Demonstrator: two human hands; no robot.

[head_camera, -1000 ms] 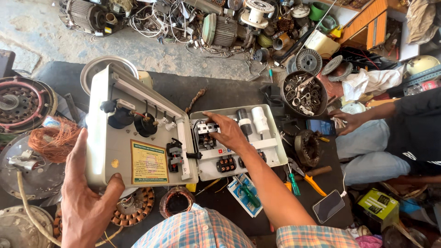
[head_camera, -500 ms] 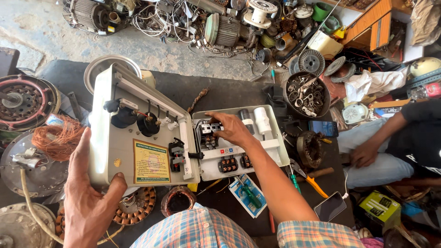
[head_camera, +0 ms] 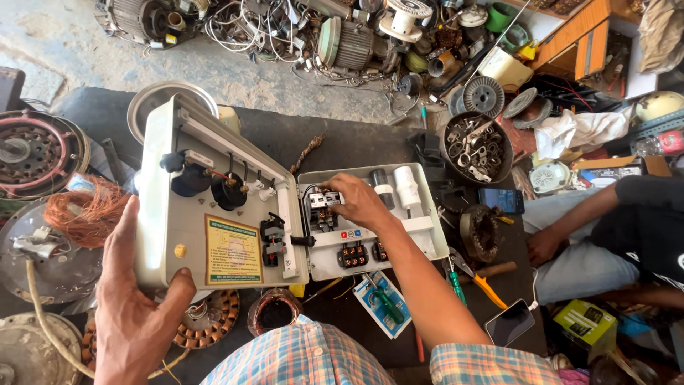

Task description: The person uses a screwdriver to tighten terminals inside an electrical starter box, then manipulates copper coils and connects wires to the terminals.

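**Grey box open under my hands**

Grey plastic fills the middle of my view: a control box [head_camera: 370, 242] lying open on the dark mat [head_camera: 342, 142], its lid [head_camera: 214, 207] swung up and out to my left on its hinge. My left hand [head_camera: 135, 314] holds that lid by its near lower corner. The thumb lies up along the lid's outer edge and one fingertip curls over the bottom rim, just beside the small yellow button [head_camera: 180, 251]; the rest of the fingers are behind the lid, so I cannot tell how tightly they close. A yellow label [head_camera: 234, 251] sits on the lid's inner face, near that fingertip.

My right hand [head_camera: 356, 203] reaches into the box's tray. Its fingers are bent and loosely spread, tips pressed down on the black contactor [head_camera: 320, 208] in the tray's upper left corner. Whether they pinch anything, I cannot tell. Two cylinders [head_camera: 397, 187], one dark and one white, stand just right of my knuckles. Black terminal blocks [head_camera: 354, 254] lie nearer me, below my wrist.

A coil of copper wire [head_camera: 82, 210] rests left of the lid. A green screwdriver [head_camera: 385, 303] lies on a packet beside my right forearm. Across the mat sits another person [head_camera: 627, 242], near a bowl of metal parts [head_camera: 476, 148].
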